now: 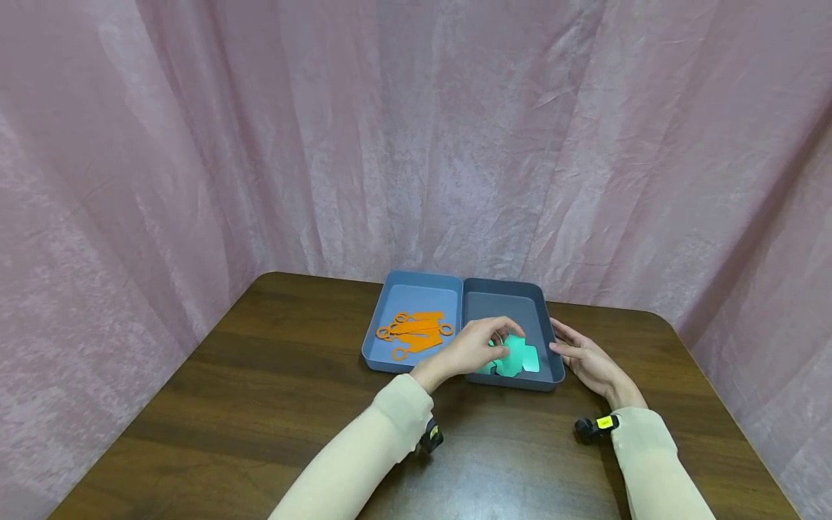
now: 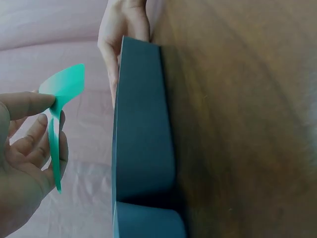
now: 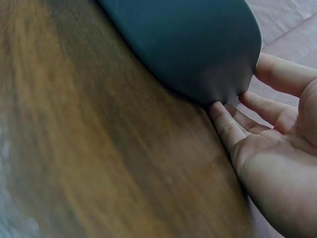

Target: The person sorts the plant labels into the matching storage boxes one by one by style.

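My left hand point(image 1: 477, 347) is over the near part of the dark grey-blue tray point(image 1: 500, 303). Between thumb and fingers it pinches a thin green flat piece point(image 2: 69, 84) with a broad blade and a narrow strip, held above the rim in the left wrist view. More flat green pieces point(image 1: 531, 359) lie in that tray below the hand, partly hidden by it. At the tray's right side, my right hand point(image 1: 588, 361) grips the wall. Its fingertips touch the wall's outside, and the thumb point(image 3: 282, 74) reaches over the rim, its tip hidden.
A lighter blue tray point(image 1: 425, 282) adjoins the dark one on the left. Several flat orange pieces with ring ends point(image 1: 416, 328) lie overlapping in it. Both trays stand at the far edge of a brown wooden table point(image 1: 260, 375), with a pink curtain point(image 1: 416, 144) behind.
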Demonstrator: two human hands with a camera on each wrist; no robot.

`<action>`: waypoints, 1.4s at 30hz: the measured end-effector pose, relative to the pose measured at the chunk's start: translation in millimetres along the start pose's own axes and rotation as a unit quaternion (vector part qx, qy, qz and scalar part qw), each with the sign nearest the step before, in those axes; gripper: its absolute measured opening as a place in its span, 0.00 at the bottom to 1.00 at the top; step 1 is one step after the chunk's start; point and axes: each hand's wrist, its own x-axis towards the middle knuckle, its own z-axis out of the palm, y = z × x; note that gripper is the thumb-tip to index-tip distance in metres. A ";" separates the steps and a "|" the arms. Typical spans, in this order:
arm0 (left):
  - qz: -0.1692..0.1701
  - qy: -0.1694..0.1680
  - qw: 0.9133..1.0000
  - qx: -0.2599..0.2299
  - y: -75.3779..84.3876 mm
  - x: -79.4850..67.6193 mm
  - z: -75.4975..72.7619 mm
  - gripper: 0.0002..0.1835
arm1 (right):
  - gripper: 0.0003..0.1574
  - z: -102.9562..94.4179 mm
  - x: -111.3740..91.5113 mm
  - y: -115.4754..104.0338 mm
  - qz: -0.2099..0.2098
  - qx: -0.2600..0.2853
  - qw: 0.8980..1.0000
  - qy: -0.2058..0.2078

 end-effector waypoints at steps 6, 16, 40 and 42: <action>-0.027 0.004 1.000 -0.014 0.0 20.6 -12.4 0.18 | 0.47 -1.4 -1.1 -0.9 0.000 0.002 1.000 0.004; -0.065 -0.012 0.997 -0.027 -0.7 45.5 -16.3 0.17 | 0.47 0.7 -2.7 2.0 0.005 0.016 1.000 0.001; -0.075 -0.010 0.997 -0.032 -21.9 36.7 -26.0 0.15 | 0.49 1.6 -0.6 2.6 -0.004 0.013 1.000 -0.001; -0.073 -0.008 0.997 -0.032 -21.8 34.3 -27.9 0.15 | 0.49 1.0 -0.7 2.6 -0.004 0.012 1.000 -0.001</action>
